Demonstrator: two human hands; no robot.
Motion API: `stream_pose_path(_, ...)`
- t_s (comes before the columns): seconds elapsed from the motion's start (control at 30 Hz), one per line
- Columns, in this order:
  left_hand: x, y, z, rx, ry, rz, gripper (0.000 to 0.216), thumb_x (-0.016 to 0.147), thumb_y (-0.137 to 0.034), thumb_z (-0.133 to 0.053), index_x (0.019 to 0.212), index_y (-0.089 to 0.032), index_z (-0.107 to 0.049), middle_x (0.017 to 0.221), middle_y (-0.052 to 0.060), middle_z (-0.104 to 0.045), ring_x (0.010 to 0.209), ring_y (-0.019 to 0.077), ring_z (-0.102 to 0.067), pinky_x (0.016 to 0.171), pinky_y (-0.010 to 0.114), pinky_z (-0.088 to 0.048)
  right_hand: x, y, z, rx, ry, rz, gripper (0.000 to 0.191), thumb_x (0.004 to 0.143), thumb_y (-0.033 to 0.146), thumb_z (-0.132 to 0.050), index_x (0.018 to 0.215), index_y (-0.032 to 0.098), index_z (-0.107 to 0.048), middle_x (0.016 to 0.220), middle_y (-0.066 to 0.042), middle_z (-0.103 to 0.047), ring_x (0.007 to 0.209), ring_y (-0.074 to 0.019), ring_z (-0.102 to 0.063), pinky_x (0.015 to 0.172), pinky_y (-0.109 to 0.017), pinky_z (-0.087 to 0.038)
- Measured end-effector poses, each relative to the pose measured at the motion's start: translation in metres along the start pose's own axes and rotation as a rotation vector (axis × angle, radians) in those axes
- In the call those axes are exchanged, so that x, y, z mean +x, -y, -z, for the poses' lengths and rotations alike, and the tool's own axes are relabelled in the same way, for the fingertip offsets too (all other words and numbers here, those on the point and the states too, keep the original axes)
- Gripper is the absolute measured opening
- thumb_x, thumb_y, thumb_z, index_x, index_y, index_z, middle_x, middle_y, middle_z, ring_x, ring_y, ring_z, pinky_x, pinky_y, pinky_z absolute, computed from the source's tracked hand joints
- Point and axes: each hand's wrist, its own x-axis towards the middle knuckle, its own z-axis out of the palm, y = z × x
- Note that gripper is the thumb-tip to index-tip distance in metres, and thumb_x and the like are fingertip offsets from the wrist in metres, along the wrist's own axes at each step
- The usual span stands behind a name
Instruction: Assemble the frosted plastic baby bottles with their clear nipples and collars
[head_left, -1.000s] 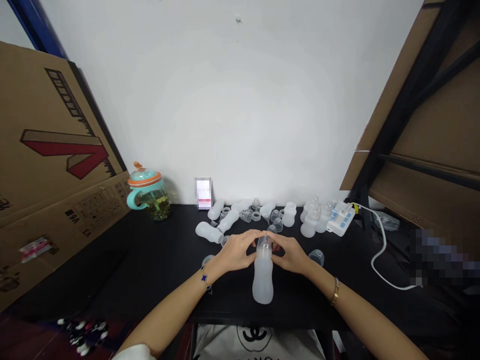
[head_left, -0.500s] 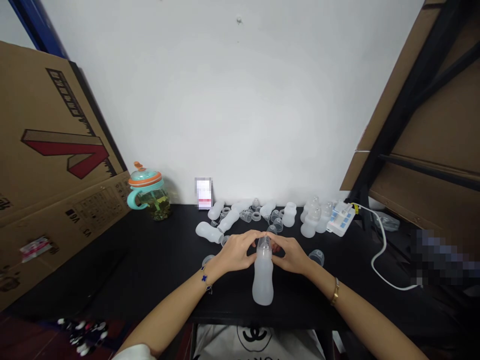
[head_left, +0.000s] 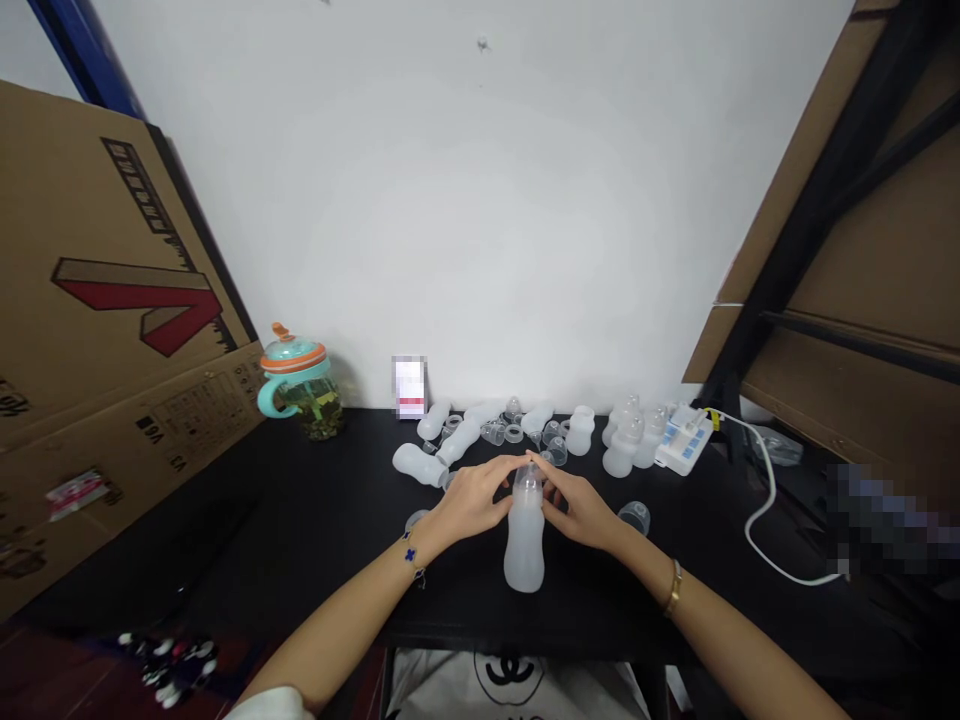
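A frosted baby bottle (head_left: 525, 545) with a clear top is near the front of the black table, its base toward me. My left hand (head_left: 480, 498) grips its upper part from the left, thumb at the neck and index finger over the top. From the right, my right hand (head_left: 574, 505) mirrors this grip, and the two index fingertips meet above the bottle's top. Some of the other fingers are hidden behind it. A clear cap (head_left: 635, 516) lies to the right of my right hand, and another clear round piece (head_left: 415, 519) is partly behind my left wrist.
Several loose bottles (head_left: 420, 464), rings and clear caps lie along the wall. Assembled bottles (head_left: 622, 448) stand beside a white power strip (head_left: 684, 445) with a cable. A lidded teapot-like jug (head_left: 300, 390), a phone-like screen (head_left: 409, 388) and a cardboard box (head_left: 112, 330) are on the left.
The bottle has shifted slightly away from me, up in the view. Both hands stay on its top, with the index fingers a little higher and meeting over it.
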Motion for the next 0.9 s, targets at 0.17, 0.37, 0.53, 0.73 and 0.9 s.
stream_pose_path(0.17, -0.001, 0.000, -0.002, -0.005, -0.020, 0.026, 0.064, 0.084, -0.012, -0.058, 0.143, -0.031, -0.041, 0.132, 0.002, -0.064, 0.085, 0.0145, -0.069, 0.076, 0.029, -0.060, 0.002, 0.001, 0.002, 0.313, 0.048, -0.066, 0.060, 0.100, 0.035, -0.045, 0.156, 0.028, -0.026, 0.114, -0.007, -0.065, 0.066, -0.0112, -0.055, 0.061, -0.026, -0.050)
stream_pose_path(0.37, -0.002, 0.003, -0.005, -0.052, -0.019, 0.010, 0.064, 0.086, -0.012, -0.058, 0.144, -0.032, -0.041, 0.137, 0.002, -0.061, 0.085, 0.0137, -0.069, 0.076, 0.029, -0.060, 0.002, 0.002, 0.004, 0.427, 0.103, -0.124, 0.074, 0.092, 0.040, -0.063, 0.155, 0.030, -0.026, 0.117, -0.007, -0.065, 0.074, -0.0124, -0.057, 0.061, -0.024, -0.048)
stream_pose_path(0.53, -0.002, 0.004, -0.003, -0.113, 0.005, -0.022, 0.069, 0.087, -0.009, -0.054, 0.148, -0.035, -0.038, 0.140, 0.003, -0.058, 0.082, 0.0129, -0.068, 0.078, 0.031, -0.059, 0.002, 0.001, 0.001, 0.387, 0.041, -0.106, 0.076, 0.090, 0.041, -0.067, 0.155, 0.029, -0.029, 0.104, -0.003, -0.066, 0.070, -0.0113, -0.055, 0.060, -0.024, -0.047)
stream_pose_path(0.73, 0.001, 0.002, 0.006, -0.386, 0.124, -0.064, 0.071, 0.088, -0.010, -0.051, 0.152, -0.034, -0.033, 0.150, 0.010, -0.047, 0.081, 0.0131, -0.066, 0.071, 0.029, -0.058, 0.001, -0.001, 0.000, 0.378, -0.002, -0.084, 0.072, 0.088, 0.039, -0.069, 0.151, 0.029, -0.034, 0.095, 0.000, -0.065, 0.061, -0.0090, -0.052, 0.057, -0.024, -0.047)
stream_pose_path(0.9, 0.001, -0.002, 0.010, -0.453, 0.169, -0.051, 0.068, 0.091, -0.027, -0.062, 0.152, -0.033, -0.034, 0.149, 0.013, -0.045, 0.085, 0.0157, -0.065, 0.076, 0.033, -0.059, 0.001, 0.002, -0.001, 0.424, -0.032, -0.078, 0.073, 0.087, 0.036, -0.071, 0.146, 0.031, -0.029, 0.091, 0.001, -0.065, 0.062, -0.0107, -0.055, 0.057, -0.024, -0.046)
